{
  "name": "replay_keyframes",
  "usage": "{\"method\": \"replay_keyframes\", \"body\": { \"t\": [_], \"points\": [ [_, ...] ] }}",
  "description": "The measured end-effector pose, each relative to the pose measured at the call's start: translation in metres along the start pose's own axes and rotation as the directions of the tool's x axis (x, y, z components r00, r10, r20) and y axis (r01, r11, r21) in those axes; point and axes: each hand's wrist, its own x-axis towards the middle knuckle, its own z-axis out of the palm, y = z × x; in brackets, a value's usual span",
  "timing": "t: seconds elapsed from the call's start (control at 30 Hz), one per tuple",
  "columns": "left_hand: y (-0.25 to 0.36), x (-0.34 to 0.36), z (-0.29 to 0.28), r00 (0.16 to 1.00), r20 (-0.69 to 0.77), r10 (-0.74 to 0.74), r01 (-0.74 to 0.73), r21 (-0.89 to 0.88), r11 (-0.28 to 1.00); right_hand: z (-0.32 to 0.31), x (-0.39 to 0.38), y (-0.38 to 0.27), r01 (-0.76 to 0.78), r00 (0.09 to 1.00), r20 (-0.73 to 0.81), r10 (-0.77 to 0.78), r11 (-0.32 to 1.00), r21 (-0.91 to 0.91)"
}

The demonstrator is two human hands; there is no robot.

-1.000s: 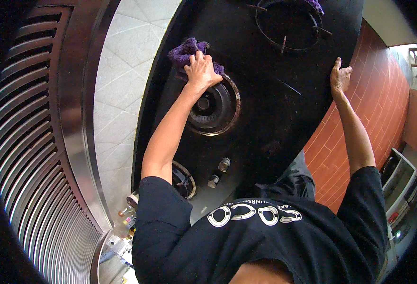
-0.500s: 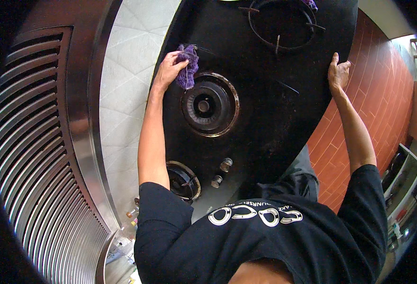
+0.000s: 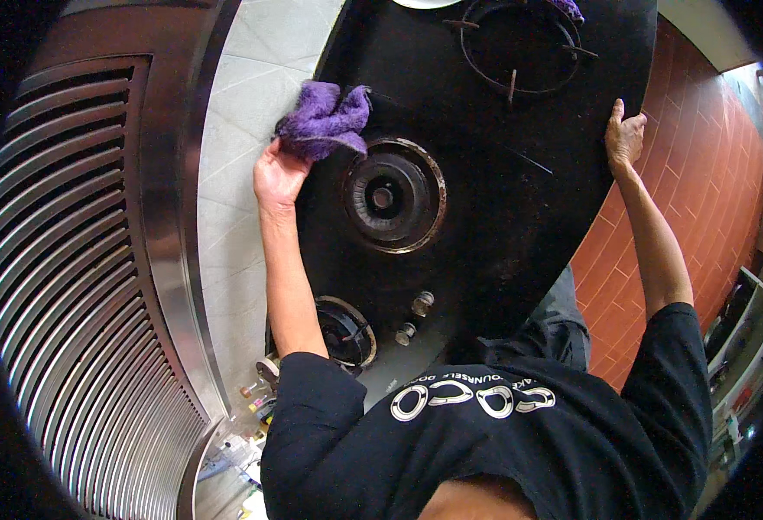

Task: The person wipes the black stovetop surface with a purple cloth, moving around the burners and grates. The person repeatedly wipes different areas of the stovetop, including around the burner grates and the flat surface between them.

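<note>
A fluffy purple cloth point(image 3: 327, 120) is bunched in my left hand point(image 3: 281, 178), whose fingers are closed on it with the palm side showing. The hand is over the left edge of the black stovetop point(image 3: 477, 225). Just right of it lies a round burner point(image 3: 382, 198) with a rusty rim and no grate. My right hand point(image 3: 624, 137) grips the stovetop's right edge, the thumb on top and the other fingers bent over the side, partly hidden. Near my left forearm is a second, smaller burner point(image 3: 344, 334), beside two metal knobs point(image 3: 422, 302).
A loose round pan support point(image 3: 511, 93) lies at the far end, with another purple cloth point(image 3: 566, 9) behind it. A white dish point(image 3: 427, 3) is cut off by the top edge. Grey wall tiles point(image 3: 236, 165) and a slatted metal hood point(image 3: 69, 234) flank the left side.
My left hand has moved left and slightly nearer, turning palm up and lifting the cloth, which has opened out. My right hand stays on the edge. The whole view has shifted slightly.
</note>
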Motion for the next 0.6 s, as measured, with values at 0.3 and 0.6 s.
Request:
{"method": "replay_keyframes", "body": {
  "t": [0.3,0.6],
  "points": [
    [-0.010,-0.060,-0.025,0.846,0.182,0.502,-0.472,-0.186,0.862,0.004,0.004,0.005,0.021,1.000,0.006,-0.021,1.000,-0.001],
    [-0.090,0.044,0.017,0.998,-0.044,0.040,0.056,0.911,-0.409,0.007,0.006,0.008,0.013,1.000,-0.004,-0.013,1.000,0.000]
  ]
}}
